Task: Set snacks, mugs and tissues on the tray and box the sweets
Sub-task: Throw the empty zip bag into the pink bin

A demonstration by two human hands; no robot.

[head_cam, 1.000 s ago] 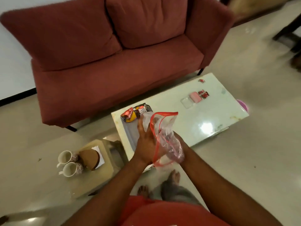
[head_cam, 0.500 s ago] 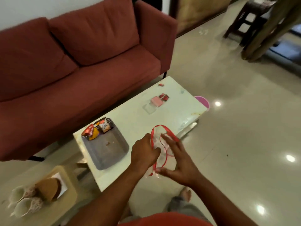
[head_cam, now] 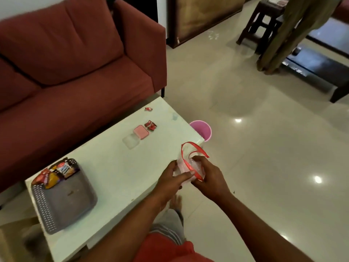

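Lower centre of the frame: your left hand (head_cam: pixel 171 178) and right hand (head_cam: pixel 207 178) both pinch one crumpled clear bag (head_cam: pixel 184 167) with a red rim. They bunch it small above the desk's (head_cam: pixel 117 167) right edge, likely bound for the one pink bin (head_cam: pixel 203 130) on the floor just beyond. Lower left, one grey tray (head_cam: pixel 62 210) carries a cluster of snack packets (head_cam: pixel 54 173), too overlapped to count. Mid-frame sit one clear box (head_cam: pixel 131 141), one pink lid (head_cam: pixel 141 131) touching it, and three red sweets (head_cam: pixel 150 125) — none boxed yet.

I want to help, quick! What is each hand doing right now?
Left hand: closed, pinching the clear plastic bag with the red rim.
Right hand: closed, gripping the same bag.
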